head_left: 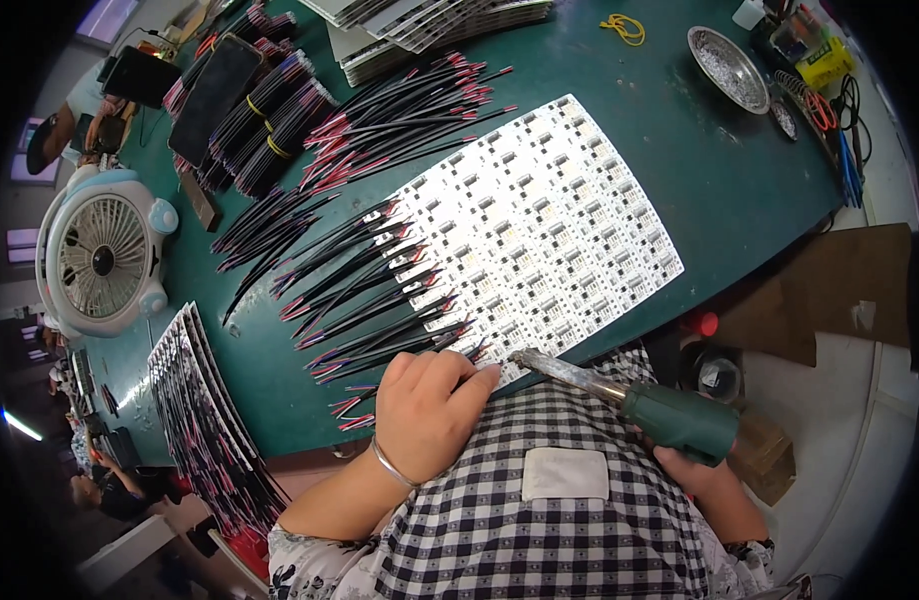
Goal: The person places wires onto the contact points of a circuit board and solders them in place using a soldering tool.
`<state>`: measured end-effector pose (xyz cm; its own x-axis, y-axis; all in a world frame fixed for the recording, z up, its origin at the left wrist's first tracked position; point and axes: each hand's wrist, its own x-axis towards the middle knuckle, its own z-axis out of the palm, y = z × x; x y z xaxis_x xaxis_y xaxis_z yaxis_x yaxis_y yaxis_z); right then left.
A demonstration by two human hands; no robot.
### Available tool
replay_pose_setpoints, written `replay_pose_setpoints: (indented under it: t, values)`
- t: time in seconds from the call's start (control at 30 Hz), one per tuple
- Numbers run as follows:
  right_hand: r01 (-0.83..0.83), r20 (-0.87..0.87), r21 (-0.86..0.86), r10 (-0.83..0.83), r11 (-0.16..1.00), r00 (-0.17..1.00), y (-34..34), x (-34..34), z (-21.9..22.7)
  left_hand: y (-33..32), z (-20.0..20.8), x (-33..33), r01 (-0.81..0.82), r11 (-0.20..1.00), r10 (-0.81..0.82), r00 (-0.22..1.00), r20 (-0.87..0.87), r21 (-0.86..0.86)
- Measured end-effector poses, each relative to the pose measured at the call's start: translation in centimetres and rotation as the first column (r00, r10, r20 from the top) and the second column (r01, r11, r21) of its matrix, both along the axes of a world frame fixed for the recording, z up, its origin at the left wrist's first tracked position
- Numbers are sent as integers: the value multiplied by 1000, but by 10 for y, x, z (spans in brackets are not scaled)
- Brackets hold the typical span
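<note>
A white circuit board sheet point(539, 215) with rows of small components lies on the green table. Black wires with red ends point(369, 290) stick out from its left edge. My left hand point(424, 405) is closed at the board's near corner, pinching a black wire whose red-and-white ends point(354, 408) show to its left; the fingertips partly hide it. My right hand point(694, 470) grips the green handle of a soldering iron point(669, 420). The iron's metal tip points left and rests at or just over the board's near edge, close to my left fingertips.
Loose wires point(409, 110) and tied wire bundles point(264, 130) lie beyond the board, with a phone point(214, 100) on top. A fan point(104, 255) stands left. Wired boards point(204, 410) hang over the table edge. A metal dish point(727, 68) and stacked boards point(419, 30) sit farther back.
</note>
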<state>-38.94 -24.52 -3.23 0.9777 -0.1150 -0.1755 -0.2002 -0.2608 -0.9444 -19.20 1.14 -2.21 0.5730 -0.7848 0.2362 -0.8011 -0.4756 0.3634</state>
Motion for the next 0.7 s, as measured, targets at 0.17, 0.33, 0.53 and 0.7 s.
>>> replay_pose_setpoints:
  t: [0.17,0.33,0.53,0.7]
  values:
    - [3,-24,-27,-4,1000,1000,1,4,2,0,2,0,6,1000,-6,1000,-19,23]
    - [-62,-12,-124,61,990,998,2,13,8,-1,2,-1,-2,1000,3,999,-43,24]
    - [-69,40,-200,78,977,996,4,22,22,-1,2,-3,4,999,-2,998,-58,37]
    - [-124,92,-242,150,962,984,-1,15,16,-1,1,-4,-19,998,23,998,-63,62]
